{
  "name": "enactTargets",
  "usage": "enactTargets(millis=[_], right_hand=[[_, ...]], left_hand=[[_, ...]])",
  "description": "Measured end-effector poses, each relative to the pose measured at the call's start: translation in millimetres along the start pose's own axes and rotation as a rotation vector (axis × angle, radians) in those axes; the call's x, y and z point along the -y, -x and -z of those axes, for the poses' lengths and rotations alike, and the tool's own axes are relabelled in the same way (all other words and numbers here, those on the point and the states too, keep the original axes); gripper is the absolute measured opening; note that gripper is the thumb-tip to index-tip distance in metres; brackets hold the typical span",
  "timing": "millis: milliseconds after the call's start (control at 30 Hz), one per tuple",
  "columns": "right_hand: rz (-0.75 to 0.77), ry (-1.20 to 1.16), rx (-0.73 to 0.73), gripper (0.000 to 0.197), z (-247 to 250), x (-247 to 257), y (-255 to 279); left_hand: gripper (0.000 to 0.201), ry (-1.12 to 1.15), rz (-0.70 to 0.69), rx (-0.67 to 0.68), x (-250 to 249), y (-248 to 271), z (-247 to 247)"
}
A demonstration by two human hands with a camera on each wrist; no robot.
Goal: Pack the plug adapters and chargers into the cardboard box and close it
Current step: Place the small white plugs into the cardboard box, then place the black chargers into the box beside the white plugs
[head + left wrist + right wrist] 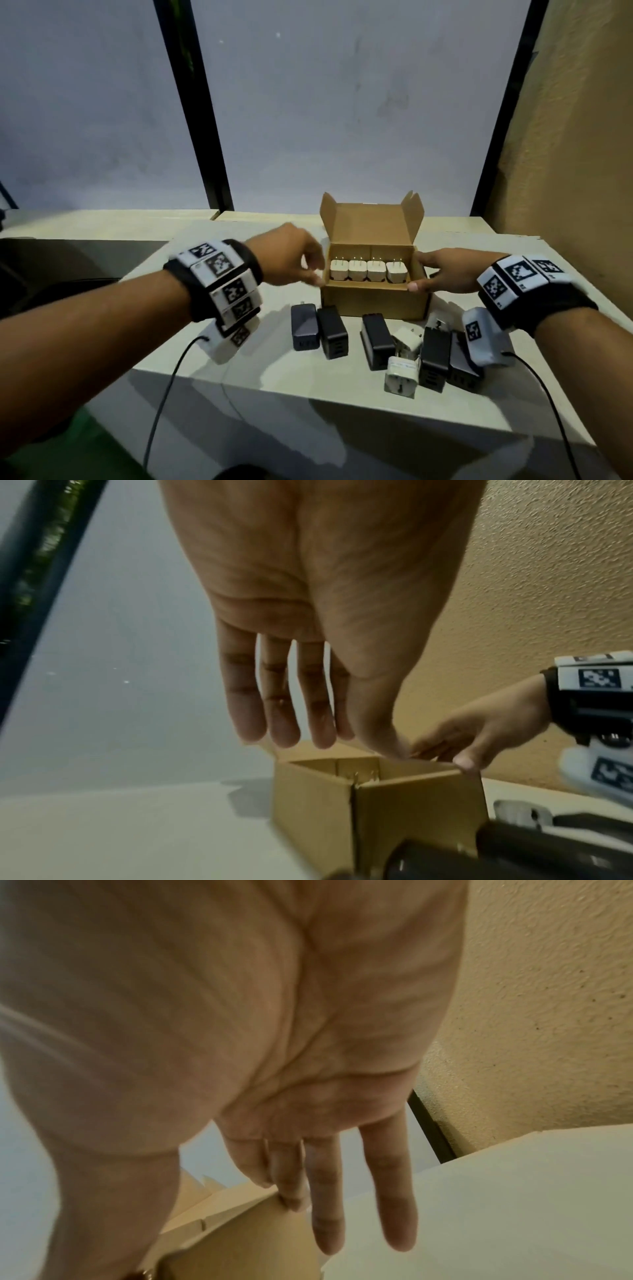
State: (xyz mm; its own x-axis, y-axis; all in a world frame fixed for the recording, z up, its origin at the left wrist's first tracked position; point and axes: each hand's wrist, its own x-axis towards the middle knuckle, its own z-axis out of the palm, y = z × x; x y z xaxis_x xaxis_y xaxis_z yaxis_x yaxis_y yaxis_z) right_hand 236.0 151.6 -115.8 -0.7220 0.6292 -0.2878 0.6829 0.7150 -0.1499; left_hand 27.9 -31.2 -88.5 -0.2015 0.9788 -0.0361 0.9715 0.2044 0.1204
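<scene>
The cardboard box (375, 301) stands open in mid-table with its lid (371, 222) upright. A row of white plug adapters (368, 274) stands inside along the front, prongs up. My left hand (310, 274) hovers at the box's left rim, fingers straight and holding nothing; its wrist view shows the fingers (284, 723) hanging over the box (377, 804). My right hand (419, 272) holds the box's right end, thumb on the front rim and fingers on the right wall (246, 1240). Several black chargers (332, 332) and white adapters (400, 375) lie in front of the box.
The white table (239, 387) ends close in front of the loose chargers. A textured beige wall (565, 171) rises at the right and a grey panel with black posts behind. Cables hang from both wrist units over the table's front edge.
</scene>
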Motion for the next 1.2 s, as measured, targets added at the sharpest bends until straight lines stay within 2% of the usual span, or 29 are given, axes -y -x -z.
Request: enactTargets(millis=[100, 167, 300, 400, 567, 833, 1033, 1200], right_hand=[[-0.049, 0.036, -0.004, 0.071, -0.4, 7.1, 1.6], [-0.072, 0.049, -0.001, 0.071, -1.3, 10.6, -0.8], [-0.102, 0.094, -0.001, 0.067, -0.5, 16.3, -2.6], [-0.125, 0.138, 0.007, 0.062, 1.3, 20.0, -3.9], [-0.148, 0.192, 0.009, 0.061, 2.9, 21.7, -9.6], [-0.141, 0.217, 0.017, 0.059, 4.9, 22.1, -13.1], [-0.113, 0.245, 0.008, 0.048, 4.2, 19.5, -14.9], [-0.077, 0.242, -0.007, 0.045, 2.1, 17.6, -14.7]], left_hand=[[0.071, 0.044, 0.031, 0.149, 17.6, 22.1, -21.0], [0.091, 0.058, 0.044, 0.202, 23.1, 30.5, -37.5], [0.105, 0.103, 0.053, 0.221, 24.1, 34.5, -62.8], [0.101, 0.124, 0.048, 0.194, 23.6, 31.6, -70.5], [0.077, 0.137, 0.014, 0.126, 23.7, 31.1, -71.8], [0.073, 0.107, 0.053, 0.151, 25.7, 32.4, -62.2], [0.087, 0.154, -0.024, 0.081, 27.2, 25.3, -48.3], [0.068, 0.386, -0.099, -0.033, 27.5, 17.7, -30.0]])
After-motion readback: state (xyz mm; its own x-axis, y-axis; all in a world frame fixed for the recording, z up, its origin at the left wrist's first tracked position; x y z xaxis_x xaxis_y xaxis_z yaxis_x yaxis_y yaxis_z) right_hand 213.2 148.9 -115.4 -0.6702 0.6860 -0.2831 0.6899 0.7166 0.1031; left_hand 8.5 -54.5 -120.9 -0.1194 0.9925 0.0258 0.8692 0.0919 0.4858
